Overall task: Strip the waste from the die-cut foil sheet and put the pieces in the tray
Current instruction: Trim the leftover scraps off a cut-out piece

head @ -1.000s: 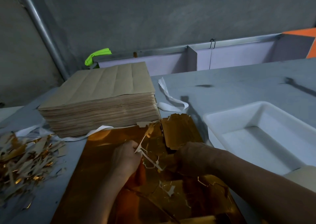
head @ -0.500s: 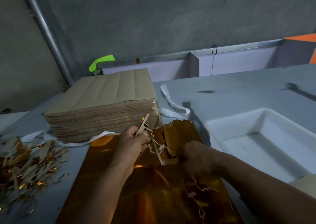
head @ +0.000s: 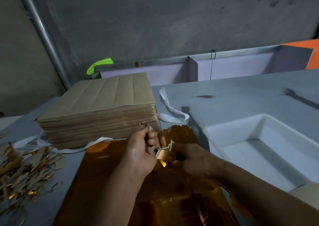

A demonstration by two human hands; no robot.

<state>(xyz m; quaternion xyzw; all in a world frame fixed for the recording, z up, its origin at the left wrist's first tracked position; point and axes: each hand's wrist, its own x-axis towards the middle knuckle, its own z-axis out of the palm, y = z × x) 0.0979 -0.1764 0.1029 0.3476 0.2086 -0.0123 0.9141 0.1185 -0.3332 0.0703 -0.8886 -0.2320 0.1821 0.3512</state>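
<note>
A gold die-cut foil sheet [head: 103, 179] lies on the grey table in front of me. My left hand [head: 139, 149] is closed around a jagged strip of waste [head: 161, 149] lifted off the sheet's far end. My right hand [head: 189, 158] presses down on the foil just right of that strip, fingers curled on it. A white plastic tray [head: 215, 130] stands to the right of the sheet; its inside looks bare.
A thick stack of brown card sheets [head: 103, 108] sits behind the foil at left, with white strapping [head: 170, 110] beside it. A heap of gold and brown scrap strips [head: 22, 170] covers the table's left side. A grey wall and low partition stand behind.
My left hand has pulled the waste strip up and bunched it in its fingers, then dropped closer to my right hand. The head camera has tilted slightly upward.
</note>
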